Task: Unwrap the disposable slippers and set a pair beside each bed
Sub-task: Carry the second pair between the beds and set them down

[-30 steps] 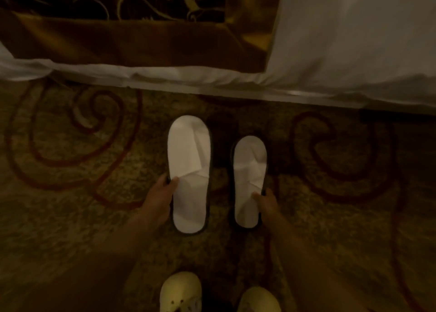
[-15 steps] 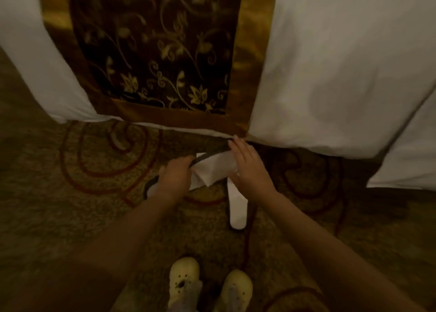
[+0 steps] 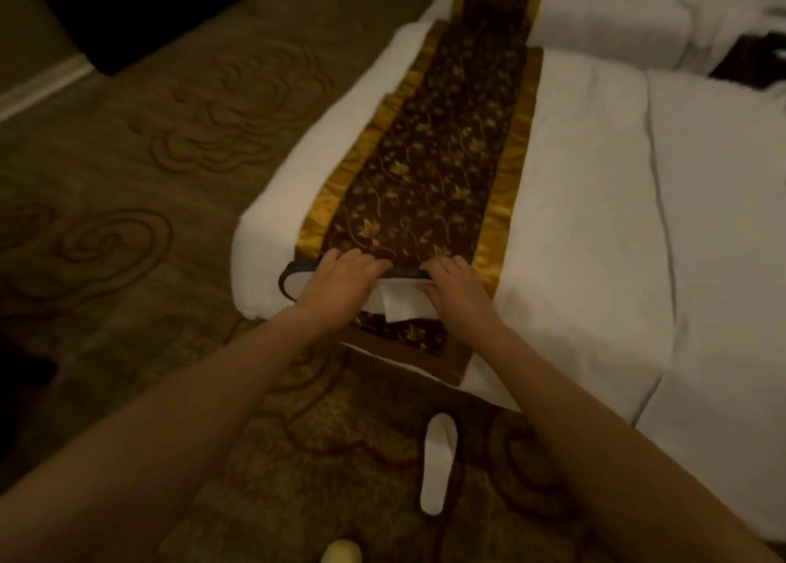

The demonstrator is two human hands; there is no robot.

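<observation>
A white disposable slipper with a dark sole edge (image 3: 297,284) is held sideways in the air over the foot corner of the near bed (image 3: 595,230). My left hand (image 3: 340,284) grips it from above at the middle. My right hand (image 3: 457,290) holds its other end, where a white flap hangs down. The second white slipper (image 3: 438,460) lies flat on the patterned carpet beside the bed, below my right forearm.
A brown and gold runner (image 3: 425,171) crosses the near bed and a second white bed (image 3: 616,5) behind it. Dark furniture (image 3: 127,5) stands at the far left. A dark nightstand (image 3: 748,64) sits between the beds. My pale shoe (image 3: 340,553) shows at the bottom edge.
Both hands left the pair lying on the carpet, picked up the left slipper and lifted it to bed height. The view rose with them. The right slipper stayed on the floor.
</observation>
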